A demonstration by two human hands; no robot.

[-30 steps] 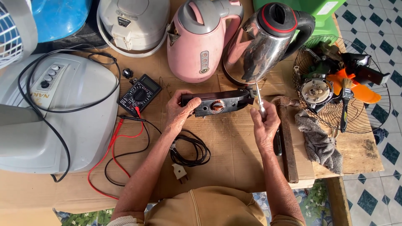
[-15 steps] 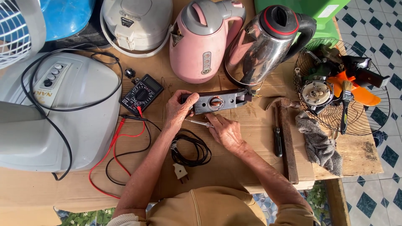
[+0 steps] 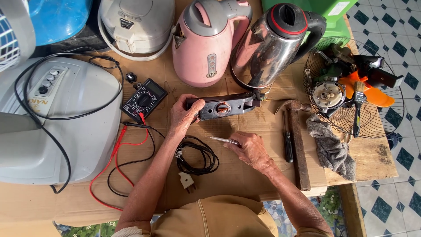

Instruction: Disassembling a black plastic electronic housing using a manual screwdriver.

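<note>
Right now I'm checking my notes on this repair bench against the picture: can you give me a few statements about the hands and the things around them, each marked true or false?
1. The left hand grips one end of the dark kettle base part. True.
2. The right hand holds a hammer. False: it holds a thin screwdriver; the hammer lies on the cardboard, untouched.
3. The multimeter lies left of the left hand, with red and black leads running from it. True.
4. The pink kettle lies tipped on its side. False: it stands upright beside the steel kettle.
5. The coiled black cord hangs from the right hand. False: it lies on the cardboard between the forearms.
</note>
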